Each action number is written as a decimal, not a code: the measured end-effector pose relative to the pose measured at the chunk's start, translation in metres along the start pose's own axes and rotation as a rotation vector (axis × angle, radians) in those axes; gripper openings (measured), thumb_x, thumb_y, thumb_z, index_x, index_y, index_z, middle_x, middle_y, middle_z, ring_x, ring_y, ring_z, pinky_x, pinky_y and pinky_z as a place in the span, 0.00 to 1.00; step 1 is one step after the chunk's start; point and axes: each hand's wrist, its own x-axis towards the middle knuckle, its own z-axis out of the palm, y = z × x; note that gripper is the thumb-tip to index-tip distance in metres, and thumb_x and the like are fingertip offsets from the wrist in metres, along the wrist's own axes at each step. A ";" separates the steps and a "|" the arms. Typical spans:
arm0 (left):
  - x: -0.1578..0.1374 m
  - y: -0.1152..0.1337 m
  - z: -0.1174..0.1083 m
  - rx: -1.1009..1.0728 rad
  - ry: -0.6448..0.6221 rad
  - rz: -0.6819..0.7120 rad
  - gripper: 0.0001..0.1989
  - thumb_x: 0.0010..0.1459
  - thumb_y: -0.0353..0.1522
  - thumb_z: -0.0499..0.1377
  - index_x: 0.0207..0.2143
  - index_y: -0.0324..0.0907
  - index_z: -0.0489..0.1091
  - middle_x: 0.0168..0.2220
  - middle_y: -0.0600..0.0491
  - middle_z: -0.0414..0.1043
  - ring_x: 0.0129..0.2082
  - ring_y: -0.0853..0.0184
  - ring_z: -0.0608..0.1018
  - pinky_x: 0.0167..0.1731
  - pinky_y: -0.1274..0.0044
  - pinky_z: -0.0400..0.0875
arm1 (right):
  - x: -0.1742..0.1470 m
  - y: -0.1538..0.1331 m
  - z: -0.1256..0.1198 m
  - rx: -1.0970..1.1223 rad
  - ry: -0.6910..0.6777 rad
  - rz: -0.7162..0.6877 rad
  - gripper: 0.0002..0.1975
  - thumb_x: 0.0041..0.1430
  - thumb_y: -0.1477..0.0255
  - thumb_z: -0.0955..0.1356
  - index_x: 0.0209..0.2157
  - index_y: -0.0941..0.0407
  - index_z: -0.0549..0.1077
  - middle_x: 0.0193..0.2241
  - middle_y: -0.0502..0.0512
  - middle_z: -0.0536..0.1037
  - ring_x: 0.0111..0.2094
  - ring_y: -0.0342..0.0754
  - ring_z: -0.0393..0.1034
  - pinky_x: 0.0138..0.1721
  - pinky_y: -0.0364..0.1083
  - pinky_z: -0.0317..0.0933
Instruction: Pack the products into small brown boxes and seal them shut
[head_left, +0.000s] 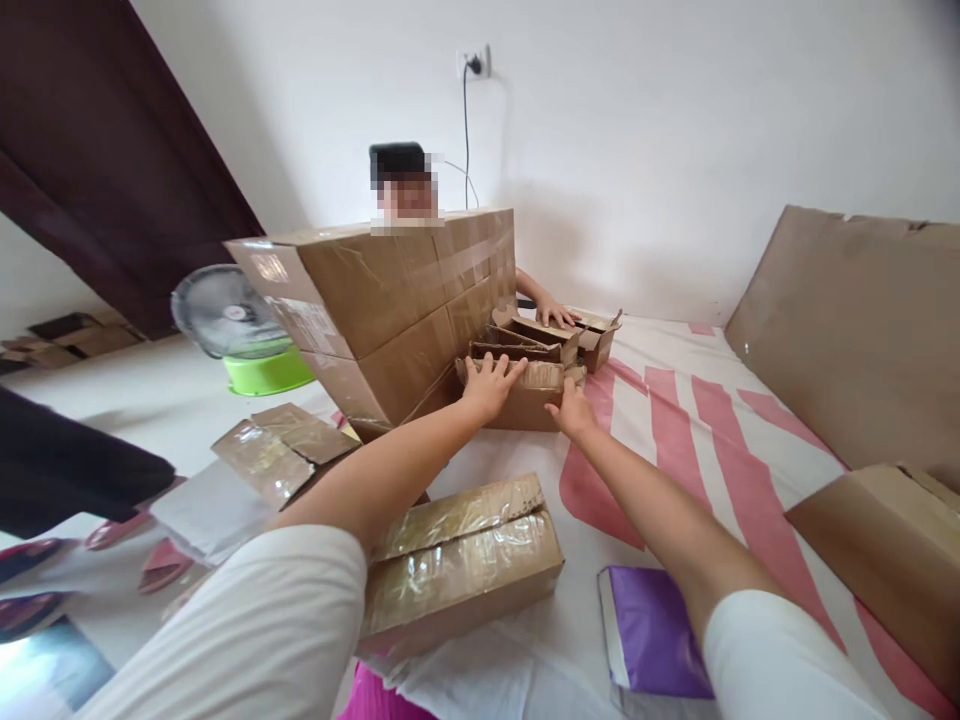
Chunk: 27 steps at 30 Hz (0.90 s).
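Note:
My left hand (489,385) rests with fingers spread on the upper front flap of a small open cardboard box (517,408). At the box's right end, my right hand (574,408) grips the corner, thumb low and fingers along the side. Behind it stand more open cardboard boxes (598,348), close together. Another person's hand (553,310) lies on their flaps from the far side. Right beside them on the left is a large taped carton (405,300). A closed, taped cardboard box (465,560) sits nearer, below my forearms.
On the white and red sheet lies a purple package (656,630). Large cardboard (855,340) leans at the right, above a brown box (885,560). A taped box (285,450) and a fan (232,315) on a green base are at left. A person sits behind the large carton.

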 end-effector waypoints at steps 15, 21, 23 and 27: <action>0.007 -0.024 0.023 0.068 0.207 0.129 0.31 0.63 0.25 0.45 0.66 0.53 0.47 0.63 0.41 0.54 0.60 0.47 0.60 0.58 0.46 0.42 | -0.276 0.130 -0.060 -0.182 -0.345 -0.089 0.49 0.45 0.66 0.72 0.67 0.47 0.49 0.63 0.62 0.55 0.63 0.64 0.51 0.59 0.61 0.54; 0.007 -0.019 0.018 0.035 0.180 0.094 0.31 0.63 0.24 0.41 0.66 0.54 0.48 0.64 0.42 0.53 0.62 0.47 0.57 0.59 0.47 0.39 | -0.141 0.093 -0.034 -0.147 -0.114 -0.241 0.45 0.46 0.65 0.72 0.65 0.52 0.54 0.60 0.63 0.59 0.59 0.60 0.53 0.59 0.57 0.53; 0.008 -0.018 0.019 0.032 0.177 0.088 0.31 0.63 0.24 0.41 0.66 0.54 0.48 0.64 0.42 0.53 0.63 0.47 0.57 0.59 0.46 0.40 | -0.098 0.064 -0.011 -0.146 -0.138 -0.348 0.47 0.45 0.63 0.73 0.65 0.53 0.54 0.59 0.63 0.60 0.58 0.60 0.54 0.59 0.56 0.52; 0.010 -0.021 0.020 0.023 0.171 0.101 0.31 0.63 0.24 0.42 0.66 0.55 0.47 0.64 0.42 0.54 0.63 0.47 0.57 0.60 0.47 0.40 | -0.042 0.003 0.043 -0.213 -0.219 -0.353 0.49 0.43 0.56 0.74 0.65 0.52 0.54 0.57 0.65 0.61 0.55 0.61 0.56 0.56 0.55 0.53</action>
